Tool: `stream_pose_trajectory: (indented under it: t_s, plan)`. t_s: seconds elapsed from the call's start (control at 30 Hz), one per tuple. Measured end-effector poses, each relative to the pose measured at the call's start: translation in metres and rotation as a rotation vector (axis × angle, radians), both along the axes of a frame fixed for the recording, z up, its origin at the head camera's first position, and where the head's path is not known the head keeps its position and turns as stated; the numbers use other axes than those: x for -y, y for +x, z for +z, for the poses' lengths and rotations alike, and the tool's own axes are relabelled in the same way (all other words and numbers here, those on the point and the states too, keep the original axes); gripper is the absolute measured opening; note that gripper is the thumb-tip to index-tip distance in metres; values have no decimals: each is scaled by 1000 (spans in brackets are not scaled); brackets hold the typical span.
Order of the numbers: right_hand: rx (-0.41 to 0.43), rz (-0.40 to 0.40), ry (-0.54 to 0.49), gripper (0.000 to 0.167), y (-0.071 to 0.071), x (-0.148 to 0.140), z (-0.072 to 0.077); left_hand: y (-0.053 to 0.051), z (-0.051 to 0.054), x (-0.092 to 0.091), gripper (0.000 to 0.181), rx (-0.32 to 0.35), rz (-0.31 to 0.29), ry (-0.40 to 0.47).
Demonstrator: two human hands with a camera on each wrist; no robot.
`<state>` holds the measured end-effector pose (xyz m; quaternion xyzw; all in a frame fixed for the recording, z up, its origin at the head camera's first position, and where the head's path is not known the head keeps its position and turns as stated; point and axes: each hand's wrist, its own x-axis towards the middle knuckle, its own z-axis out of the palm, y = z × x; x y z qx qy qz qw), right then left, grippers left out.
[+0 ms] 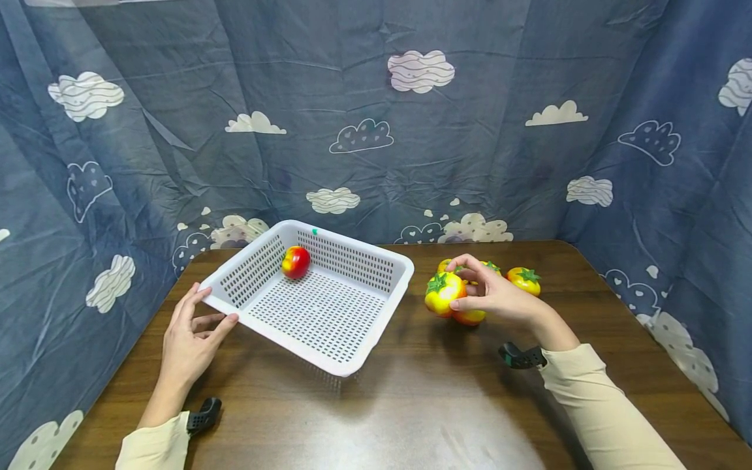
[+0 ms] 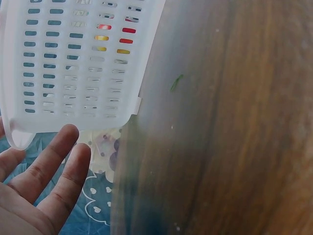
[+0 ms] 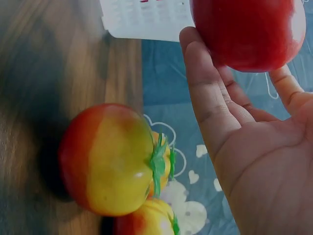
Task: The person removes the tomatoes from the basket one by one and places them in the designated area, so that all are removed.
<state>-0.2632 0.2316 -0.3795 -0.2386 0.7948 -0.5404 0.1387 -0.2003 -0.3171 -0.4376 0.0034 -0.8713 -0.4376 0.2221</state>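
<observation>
A white perforated plastic basket [image 1: 376,333] stands left of centre, with a red-and-yellow apple [image 1: 296,262] inside near its far left corner. My left hand [image 1: 189,343] holds the basket's near left corner, thumb and fingers at the rim. In the left wrist view, two fingers [image 2: 54,161] extend beside the basket wall [image 2: 73,58]. My right hand [image 1: 493,294] grips a yellow-and-red tomato [image 1: 444,294] with a green leafy top between thumb and fingers. Its red underside [image 3: 249,34] shows in the right wrist view. Several similar tomatoes [image 1: 523,281] lie around and behind this hand, partly hidden.
Everything is on a brown wooden table [image 1: 411,418]. A blue curtain [image 1: 352,85] with cloud prints hangs behind it and at both sides. Another tomato [image 3: 107,159] lies below the right hand, close to the held one. A tiny green scrap [image 2: 176,82] lies on the table.
</observation>
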Motion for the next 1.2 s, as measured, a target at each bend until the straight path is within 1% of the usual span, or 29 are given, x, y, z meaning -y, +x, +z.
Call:
stream_pose_trajectory:
  t_s: [0.13,0.37,0.6,0.8,0.87,1.03,1.2]
  plan:
    - [0,-23,5,57,1,-6,-2,0,1,0,77,4,0,0]
    - [-77,-30,31,54,2,-17,-7,0,1,0,77,11,5,-6]
    - [-96,-50,16,54,4,-25,-8,0,-1,0,74,-14,-4,12]
    - [-100,-34,-5,61,4,-34,-8,-2,-2,0,74,-28,-8,22]
    - [-105,-36,-6,60,5,-38,-8,-2,-2,0,75,-27,-6,21]
    - [-134,-67,-25,55,6,-49,-7,-2,-2,0,75,-20,1,19]
    - [-173,-102,-36,55,9,-58,-9,-2,-2,0,75,-22,6,23]
